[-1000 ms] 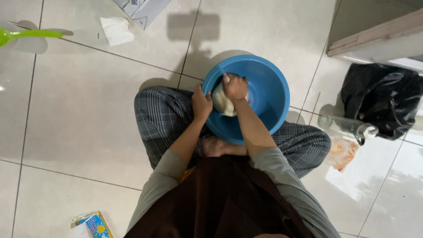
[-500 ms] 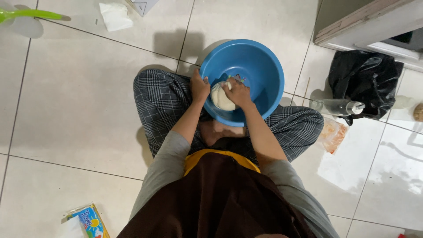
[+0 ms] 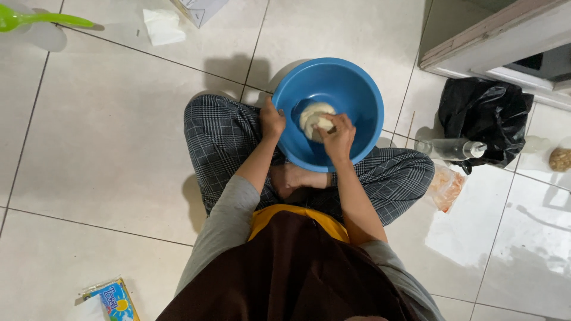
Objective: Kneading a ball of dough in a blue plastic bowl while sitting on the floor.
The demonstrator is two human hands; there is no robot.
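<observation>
I sit cross-legged on a tiled floor with a blue plastic bowl (image 3: 351,89) resting between my knees. Inside it lies a pale lump of dough (image 3: 314,114). My right hand (image 3: 336,138) presses into the dough with curled fingers gripping it. My left hand (image 3: 272,120) grips the bowl's near-left rim and holds it steady. Part of the dough is hidden under my right hand.
A black plastic bag (image 3: 485,117) and a clear bottle (image 3: 449,149) lie to the right, with a small orange-tinted bag (image 3: 446,187) nearby. A green utensil (image 3: 35,19) and crumpled white tissue (image 3: 162,26) lie upper left. A tissue pack (image 3: 110,300) sits lower left. A cabinet base (image 3: 505,41) stands upper right.
My right hand has shifted lower and to the right on the dough, uncovering more of the lump. My left hand moved from the dough area to the bowl's rim. The camera view drifted.
</observation>
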